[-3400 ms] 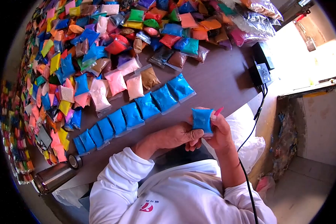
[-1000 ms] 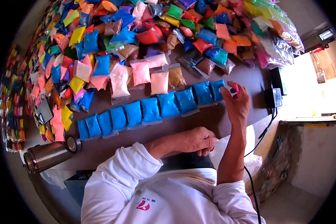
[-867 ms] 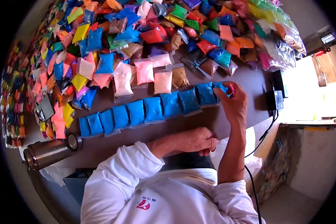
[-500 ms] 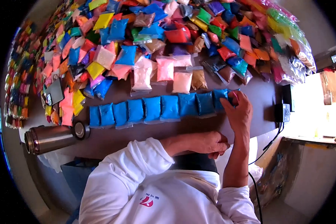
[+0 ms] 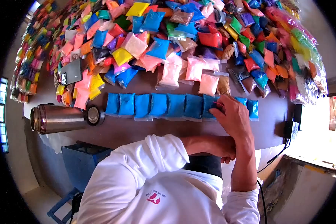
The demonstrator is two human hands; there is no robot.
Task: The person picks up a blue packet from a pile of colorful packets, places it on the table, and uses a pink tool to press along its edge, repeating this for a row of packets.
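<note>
Several small clear bags of blue filling lie side by side in a row across the table, among them a blue packet (image 5: pixel 158 105). My right hand (image 5: pixel 233 114) is over the right part of this row. Its thumb and fingertips are pinched together at another blue packet (image 5: pixel 208 106), and a small reddish bit shows between them. What the fingers hold is too small to make out. My left hand (image 5: pixel 224 147) lies lower, near the table's front edge, partly hidden behind my right wrist. Its visible fingers are curled, with nothing seen in them.
A big heap of colourful packets (image 5: pixel 138 52) covers the back of the table. At left are a steel flask (image 5: pixel 61 118), its lid (image 5: pixel 95 115) and a dark phone (image 5: pixel 71 71). A power adapter (image 5: pixel 291 130) with cables sits at the right edge.
My right hand has moved left along the row, uncovering the blue packets at the right end. My left hand is now more hidden behind my right wrist. The camera view has shifted.
</note>
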